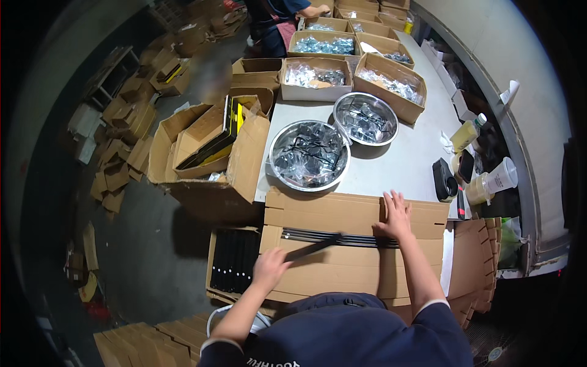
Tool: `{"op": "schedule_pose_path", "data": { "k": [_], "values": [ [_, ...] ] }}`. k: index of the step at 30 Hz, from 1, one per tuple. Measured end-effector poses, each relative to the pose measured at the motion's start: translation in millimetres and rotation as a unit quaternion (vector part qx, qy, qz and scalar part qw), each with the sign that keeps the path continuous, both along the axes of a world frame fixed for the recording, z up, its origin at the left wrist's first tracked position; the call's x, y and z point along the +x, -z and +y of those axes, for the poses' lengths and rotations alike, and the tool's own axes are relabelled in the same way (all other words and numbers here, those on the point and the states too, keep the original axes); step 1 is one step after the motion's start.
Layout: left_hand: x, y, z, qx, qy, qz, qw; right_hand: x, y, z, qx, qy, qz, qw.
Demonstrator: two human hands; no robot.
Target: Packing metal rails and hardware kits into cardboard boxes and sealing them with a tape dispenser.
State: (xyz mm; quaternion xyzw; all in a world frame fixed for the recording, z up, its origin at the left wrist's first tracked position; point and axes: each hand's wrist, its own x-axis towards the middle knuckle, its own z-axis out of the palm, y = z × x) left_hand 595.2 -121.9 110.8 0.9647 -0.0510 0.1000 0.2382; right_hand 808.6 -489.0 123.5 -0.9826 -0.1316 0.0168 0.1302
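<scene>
My left hand [271,269] is closed round one end of a flat black bar [317,246], which slants up to the right above the flattened cardboard [342,275]. Several thin black rods [369,240] lie side by side across that cardboard, partly under the bar. My right hand [396,216] rests with fingers spread on the cardboard, beside the right end of the rods, and holds nothing. Just left of my left hand, a carton [211,278] is packed with upright black bars [232,260].
Two metal bowls [310,185] of bagged black parts stand beyond the cardboard on the white table [397,165]. Cartons [317,92] of bagged parts line the far end. A bottle [468,131] and cups [502,177] stand right. A large carton [251,156] is left; another person [275,24] works far back.
</scene>
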Motion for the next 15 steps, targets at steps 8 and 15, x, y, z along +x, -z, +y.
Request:
{"op": "schedule_pose_path", "data": {
  "k": [8,15],
  "values": [
    [69.0,40.6,-83.5,0.054,0.119,-0.109,0.985,-17.9,25.7,-9.2,-0.084,-0.079,-0.154,0.981],
    [74.7,42.1,-79.8,0.044,0.149,-0.094,0.983,-59.4,33.5,-6.2,0.009,-0.065,-0.275,0.959]
  ]
}}
